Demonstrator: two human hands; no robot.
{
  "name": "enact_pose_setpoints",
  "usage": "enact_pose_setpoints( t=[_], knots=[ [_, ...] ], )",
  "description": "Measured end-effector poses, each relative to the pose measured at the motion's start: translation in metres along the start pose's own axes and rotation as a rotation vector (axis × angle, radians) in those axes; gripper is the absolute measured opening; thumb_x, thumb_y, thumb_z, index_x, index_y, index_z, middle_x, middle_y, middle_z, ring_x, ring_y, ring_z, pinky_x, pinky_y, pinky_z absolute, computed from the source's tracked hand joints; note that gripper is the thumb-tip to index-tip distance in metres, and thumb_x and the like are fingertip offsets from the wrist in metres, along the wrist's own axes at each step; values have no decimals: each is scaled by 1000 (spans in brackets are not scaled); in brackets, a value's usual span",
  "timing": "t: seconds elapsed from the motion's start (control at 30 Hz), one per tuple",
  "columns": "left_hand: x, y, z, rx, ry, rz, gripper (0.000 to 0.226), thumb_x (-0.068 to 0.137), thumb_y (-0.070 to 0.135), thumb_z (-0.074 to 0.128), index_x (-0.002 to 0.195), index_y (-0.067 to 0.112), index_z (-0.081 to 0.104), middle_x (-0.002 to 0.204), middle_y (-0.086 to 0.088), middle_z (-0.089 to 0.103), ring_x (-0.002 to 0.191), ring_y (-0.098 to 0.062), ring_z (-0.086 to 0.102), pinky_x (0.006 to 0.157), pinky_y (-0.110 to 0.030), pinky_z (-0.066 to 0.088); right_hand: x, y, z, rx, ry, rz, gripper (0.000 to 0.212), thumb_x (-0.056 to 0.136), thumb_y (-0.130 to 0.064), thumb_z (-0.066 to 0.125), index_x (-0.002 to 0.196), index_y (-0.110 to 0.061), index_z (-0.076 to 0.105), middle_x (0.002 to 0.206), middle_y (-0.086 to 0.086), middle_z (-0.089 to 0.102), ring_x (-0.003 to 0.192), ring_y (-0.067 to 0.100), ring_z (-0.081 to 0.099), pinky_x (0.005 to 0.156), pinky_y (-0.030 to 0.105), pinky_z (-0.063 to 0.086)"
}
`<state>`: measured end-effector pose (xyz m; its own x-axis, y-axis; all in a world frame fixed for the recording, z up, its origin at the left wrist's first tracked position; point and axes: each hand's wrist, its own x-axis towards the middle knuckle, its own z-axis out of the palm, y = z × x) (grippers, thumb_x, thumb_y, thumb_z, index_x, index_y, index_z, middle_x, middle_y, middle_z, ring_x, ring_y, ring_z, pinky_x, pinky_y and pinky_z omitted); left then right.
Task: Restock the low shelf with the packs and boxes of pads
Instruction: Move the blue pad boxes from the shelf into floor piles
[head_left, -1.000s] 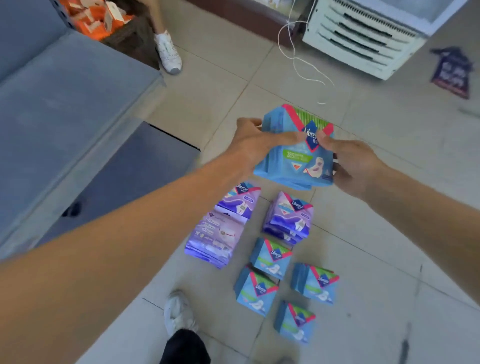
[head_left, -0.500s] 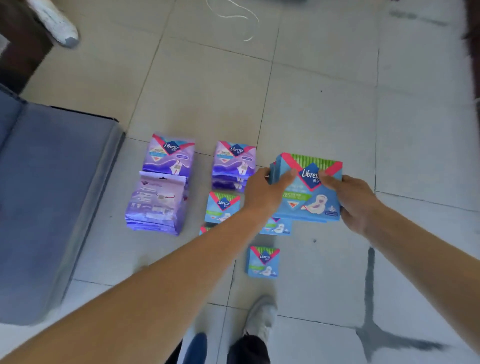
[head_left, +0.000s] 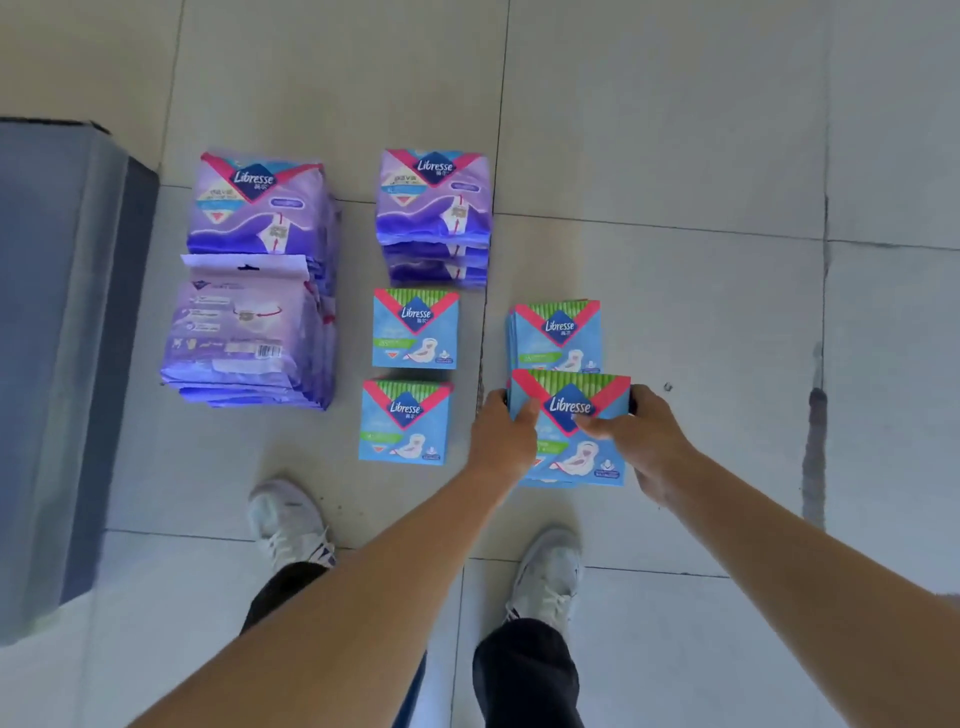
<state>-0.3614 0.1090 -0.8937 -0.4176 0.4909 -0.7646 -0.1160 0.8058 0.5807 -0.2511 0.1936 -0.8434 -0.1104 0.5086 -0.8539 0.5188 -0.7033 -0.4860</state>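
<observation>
Both hands hold a stack of blue pad packs (head_left: 571, 431) low over the tiled floor. My left hand (head_left: 501, 436) grips its left edge, and my right hand (head_left: 641, 436) grips its right edge, thumb across the front. Just beyond it lies another blue stack (head_left: 558, 332). Two more blue packs (head_left: 415, 327) (head_left: 405, 421) lie to the left. Purple pad packs sit in stacks at the far left (head_left: 260, 202), near left (head_left: 244, 332) and centre (head_left: 434, 213). The grey low shelf (head_left: 57, 338) runs along the left edge.
My two white shoes (head_left: 288, 519) (head_left: 548, 571) stand on the pale floor tiles just behind the packs. A dark stain (head_left: 815, 415) marks the floor on the right.
The view has tilted down. Both hands have lowered the blue stack toward the floor, closer to my feet, in front of the other blue stack.
</observation>
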Motion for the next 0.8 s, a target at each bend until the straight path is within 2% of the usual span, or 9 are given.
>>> enact_pose_setpoints(
  t=[0.1,0.2,0.3,0.4,0.6,0.7,0.8],
  knots=[
    [20,-39,20,9,-25,-74,34,96,39,50,98,5,51,80,-7,53,61,-15,51,39,-10,32,30,41,4,-8,29,66,38,77,8,71,110,-2,55,105,15,66,81,25,64,64,30,51],
    [34,-65,35,-10,-45,-131,41,95,43,50,111,5,55,99,-13,66,85,-28,66,52,-19,43,54,67,6,-31,24,100,34,77,8,71,105,-3,55,104,17,67,84,30,64,69,35,53],
    [41,-81,43,-14,-59,-160,41,95,43,50,111,6,56,103,-14,67,87,-25,67,54,-22,44,69,82,6,-44,18,118,35,76,8,71,106,-2,55,103,18,67,81,29,65,68,35,54],
    [45,-88,43,-13,-52,-164,39,95,41,49,112,6,54,105,-13,67,93,-26,67,65,-27,47,77,88,8,-42,3,130,35,76,8,71,105,-4,55,100,15,67,77,26,65,64,33,53],
    [52,-85,41,-27,-56,-169,40,96,39,49,113,2,52,103,-15,66,84,-22,64,51,-18,41,87,85,13,-22,15,133,35,76,6,72,104,-6,53,100,14,66,82,30,65,65,33,53],
    [56,-86,41,-39,-65,-183,38,96,38,49,114,5,52,108,-13,67,96,-25,67,63,-24,50,89,85,13,-32,14,134,36,76,3,73,105,-6,53,102,14,66,84,30,65,66,34,53],
    [55,-86,42,-47,-73,-189,36,96,39,50,114,8,52,108,-11,67,96,-25,68,74,-33,56,89,87,11,-55,14,141,37,77,0,75,107,-6,53,104,13,67,86,31,66,69,36,54]
  ],
)
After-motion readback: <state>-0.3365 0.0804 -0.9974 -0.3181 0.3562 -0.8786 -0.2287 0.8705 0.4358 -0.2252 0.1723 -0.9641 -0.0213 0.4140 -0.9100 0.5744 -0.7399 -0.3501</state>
